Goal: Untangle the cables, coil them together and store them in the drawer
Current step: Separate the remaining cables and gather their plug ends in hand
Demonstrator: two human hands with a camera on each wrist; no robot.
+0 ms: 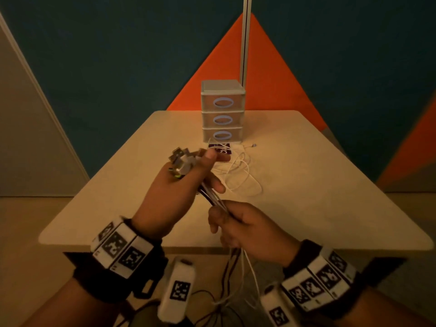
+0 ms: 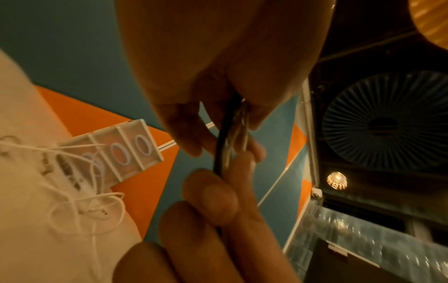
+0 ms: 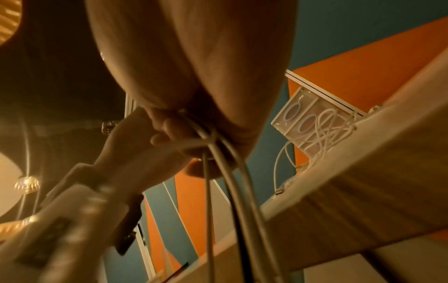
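Left hand [image 1: 169,192] grips a bundle of cables [image 1: 213,198] w/ plug ends at top. Right hand [image 1: 245,228] closed round same bundle lower down; tails hang past tabletop [image 1: 318,185] edge. Loose white cable [image 1: 238,175] lies in front of drawer unit [image 1: 223,109], drawers closed.

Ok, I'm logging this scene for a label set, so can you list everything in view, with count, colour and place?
cable bundle: several, white and dark, stretched between both hands, ends hanging below the table edge
plugs: a cluster, pale, in the left hand
loose cable: one, white, tangled on the table before the drawers
drawer unit: one, three shut drawers, pale, at the table's far end
card: one, purple, under the loose cable
table: one, beige
left hand: holds plugs
right hand: grips bundle
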